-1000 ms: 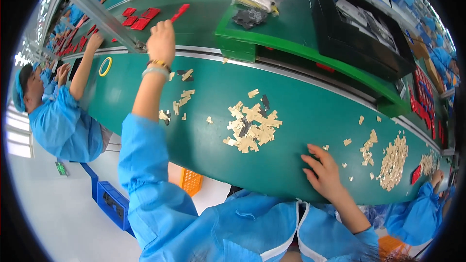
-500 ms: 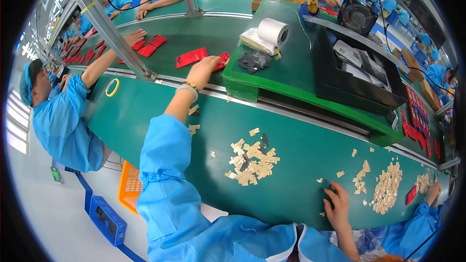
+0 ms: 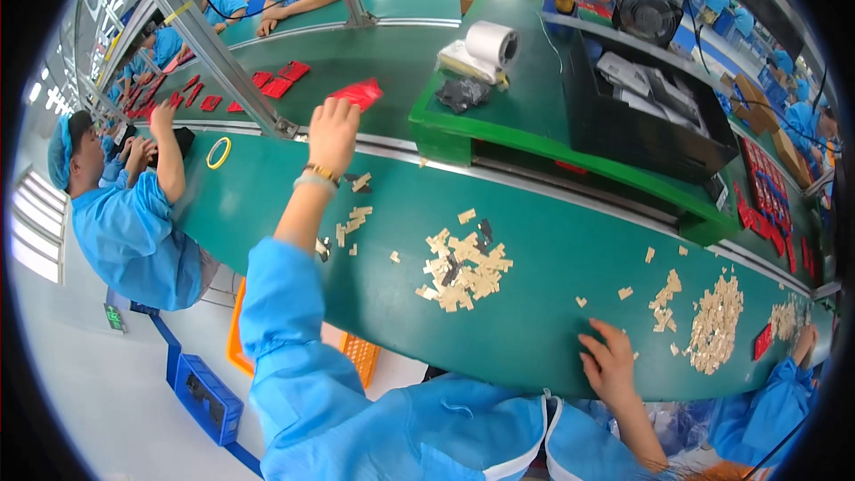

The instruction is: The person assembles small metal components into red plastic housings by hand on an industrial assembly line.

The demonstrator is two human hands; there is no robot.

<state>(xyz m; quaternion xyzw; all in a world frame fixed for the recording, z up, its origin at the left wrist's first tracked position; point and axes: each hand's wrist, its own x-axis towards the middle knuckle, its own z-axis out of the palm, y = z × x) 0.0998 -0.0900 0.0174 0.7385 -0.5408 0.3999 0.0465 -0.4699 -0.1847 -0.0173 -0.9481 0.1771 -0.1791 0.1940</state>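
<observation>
My left hand (image 3: 333, 138) reaches across the bench to the far strip. Its fingers are closed at the near edge of a flat red rectangular piece (image 3: 361, 93), which is smeared by motion. My fingertips and their exact grip are hidden behind the back of the hand. Low over the near edge of the green bench (image 3: 499, 347), my right hand (image 3: 611, 361) has bent fingers held apart and nothing in them. Small cream-coloured pieces lie in a pile (image 3: 463, 272) between my hands, with a few black bits among them.
A green-edged raised platform (image 3: 445, 138) carries a white roll (image 3: 491, 43) and a black tray (image 3: 655, 125). A metal post (image 3: 209, 53) rises left of my left arm. More cream pieces (image 3: 715, 325) lie right. Co-workers sit left and right; a yellow tape ring (image 3: 218, 153) lies left.
My left hand has moved left and slightly nearer. The red piece that lay under it by the platform has left that spot. My right hand has shifted slightly left. The left co-worker's arm has drawn back.
</observation>
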